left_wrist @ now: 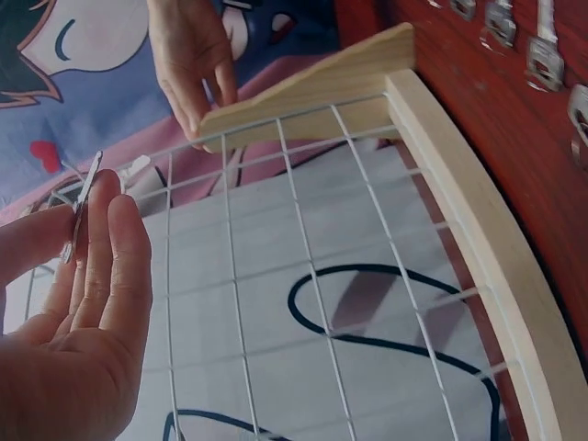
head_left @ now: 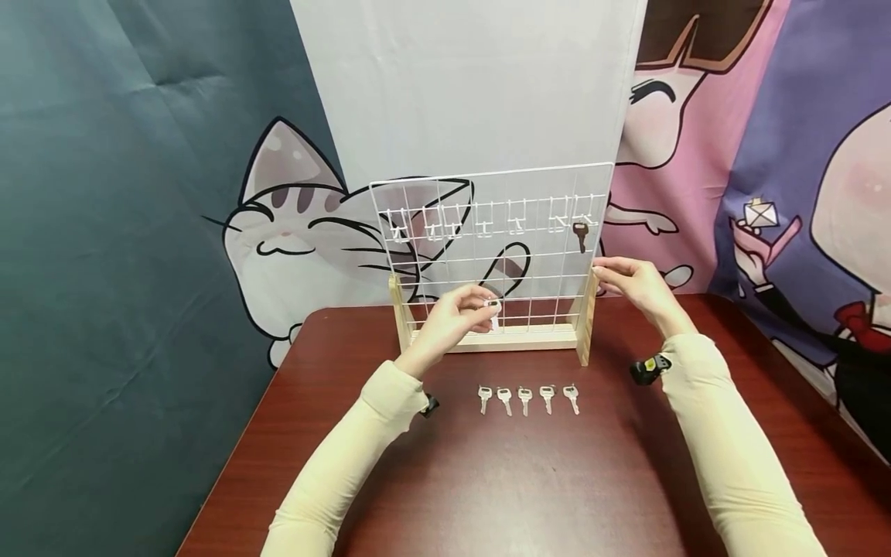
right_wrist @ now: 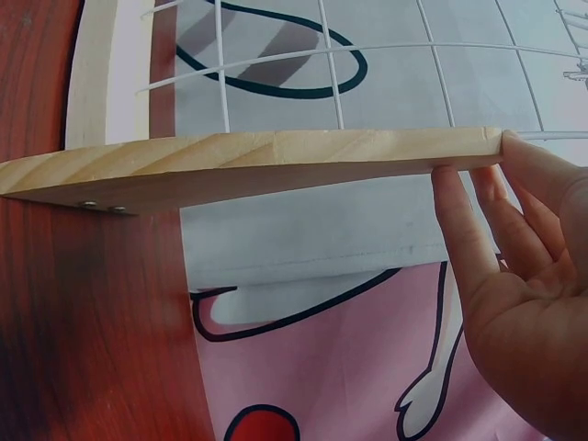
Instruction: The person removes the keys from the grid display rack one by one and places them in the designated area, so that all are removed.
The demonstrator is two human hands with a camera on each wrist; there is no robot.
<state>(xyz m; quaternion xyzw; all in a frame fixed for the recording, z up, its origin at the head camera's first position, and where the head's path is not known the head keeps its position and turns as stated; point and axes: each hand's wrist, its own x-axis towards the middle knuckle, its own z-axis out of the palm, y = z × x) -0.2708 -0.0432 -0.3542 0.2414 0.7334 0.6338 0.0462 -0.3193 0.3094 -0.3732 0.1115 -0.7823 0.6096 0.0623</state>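
My left hand [head_left: 455,311] pinches a silver key [left_wrist: 89,182] between thumb and fingers, in front of the lower part of a white wire grid rack [head_left: 491,174]. In the left wrist view the key is turned edge-on. At the rack's right side, my right hand [head_left: 639,288] grips the top of the wooden side support [right_wrist: 276,150], thumb at its front edge and fingertips against its outer face. Small white hooks [head_left: 516,226] line the upper grid. From the far right hook hangs a dark key [head_left: 581,237].
Several silver keys [head_left: 525,401] lie in a row on the red-brown table [head_left: 543,495], before the rack's wooden base bar [head_left: 511,340]. Another wooden support [head_left: 401,313] holds up the left side. Behind stands a cloth backdrop [head_left: 473,85] with cartoon figures.
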